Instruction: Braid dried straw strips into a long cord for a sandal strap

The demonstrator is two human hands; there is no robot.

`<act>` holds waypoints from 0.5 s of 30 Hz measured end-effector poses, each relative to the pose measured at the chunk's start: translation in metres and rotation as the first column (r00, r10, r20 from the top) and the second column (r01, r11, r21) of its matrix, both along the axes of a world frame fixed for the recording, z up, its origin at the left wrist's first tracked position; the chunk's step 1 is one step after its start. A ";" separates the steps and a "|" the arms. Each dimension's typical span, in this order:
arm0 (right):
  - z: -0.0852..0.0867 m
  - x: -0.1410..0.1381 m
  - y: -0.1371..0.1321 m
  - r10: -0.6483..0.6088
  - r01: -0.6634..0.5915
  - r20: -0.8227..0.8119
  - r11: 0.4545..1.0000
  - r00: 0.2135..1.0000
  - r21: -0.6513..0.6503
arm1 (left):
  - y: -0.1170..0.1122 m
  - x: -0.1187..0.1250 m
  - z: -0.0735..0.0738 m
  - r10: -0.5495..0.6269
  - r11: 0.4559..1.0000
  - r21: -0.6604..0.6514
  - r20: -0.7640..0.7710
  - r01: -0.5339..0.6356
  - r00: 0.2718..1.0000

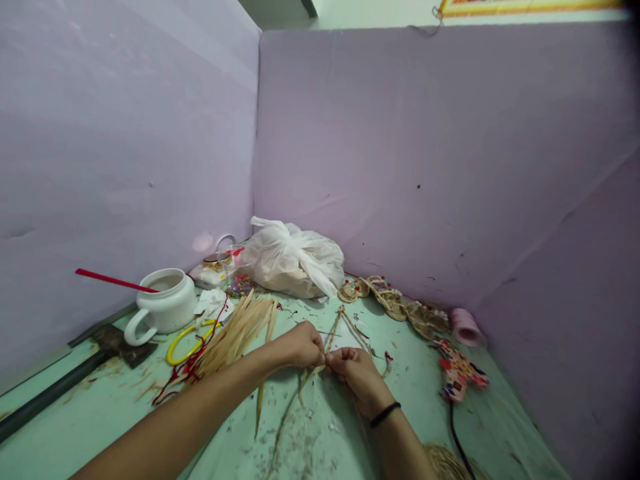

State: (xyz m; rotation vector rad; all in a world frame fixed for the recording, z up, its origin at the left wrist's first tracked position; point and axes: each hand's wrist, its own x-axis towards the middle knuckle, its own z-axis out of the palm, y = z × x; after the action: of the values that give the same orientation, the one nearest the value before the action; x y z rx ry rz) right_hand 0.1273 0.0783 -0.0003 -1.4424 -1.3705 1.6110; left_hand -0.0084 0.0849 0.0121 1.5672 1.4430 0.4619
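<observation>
My left hand (299, 347) and my right hand (356, 372) meet low in the middle of the green table (100, 420). Both are closed in a pinch on thin pale straw strips (334, 333), which fan out past my fingers towards the far wall and trail back towards me. A black band sits on my right wrist. A loose bundle of straw strips (235, 333) lies just left of my left hand, with red thread (183, 373) tangled at its near end.
A white mug (163, 308) with a red stick stands at the left, beside a yellow ring (187, 340) and a hammer (75, 373). A tied plastic bag (293, 259) sits in the corner. Woven straw pieces (395, 301), a pink spool (465, 327) and a colourful patterned piece (457, 373) lie at the right. Purple walls enclose the table.
</observation>
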 end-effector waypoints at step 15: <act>-0.001 -0.007 -0.007 -0.069 0.065 -0.055 0.995 0.996 -0.070 | 0.021 -0.090 0.040 0.345 0.934 0.291 -0.583 -0.207 0.736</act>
State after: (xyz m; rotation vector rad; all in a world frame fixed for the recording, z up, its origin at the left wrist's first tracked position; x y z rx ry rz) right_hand 0.1207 0.0711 -0.0012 -1.4539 -1.2336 1.6576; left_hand -0.0987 0.1060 0.0521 1.7711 2.2319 0.2676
